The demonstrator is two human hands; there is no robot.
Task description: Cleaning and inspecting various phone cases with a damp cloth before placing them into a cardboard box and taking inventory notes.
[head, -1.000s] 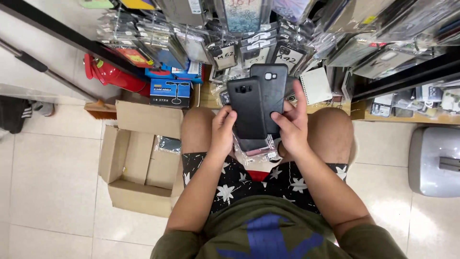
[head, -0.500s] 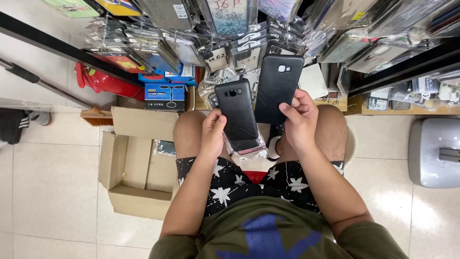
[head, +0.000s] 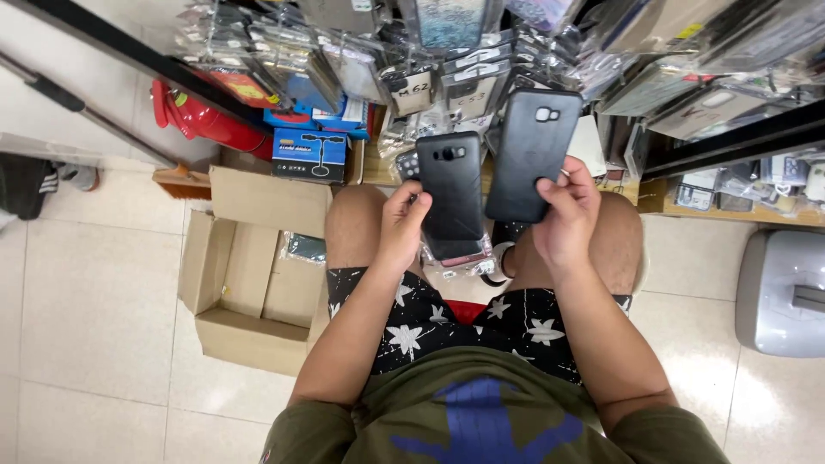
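Observation:
My left hand (head: 400, 225) grips a small stack of phone cases (head: 450, 191), a black one on top with a pinkish one showing underneath, held above my knees. My right hand (head: 565, 212) holds a single larger black phone case (head: 531, 152) by its lower edge, lifted up and to the right of the stack. Both cases show their backs with camera cut-outs. I sit with bare knees, black star-print shorts and an olive shirt.
An open cardboard box (head: 251, 271) stands on the tiled floor to my left. Racks of packaged phone cases (head: 447, 51) hang ahead. A blue box (head: 309, 155) and a red object (head: 202, 116) sit at the rack's foot. A grey bin (head: 784, 292) is at right.
My right hand has pulled the larger black case off the stack and raised it up and to the right. The left hand keeps the remaining stack.

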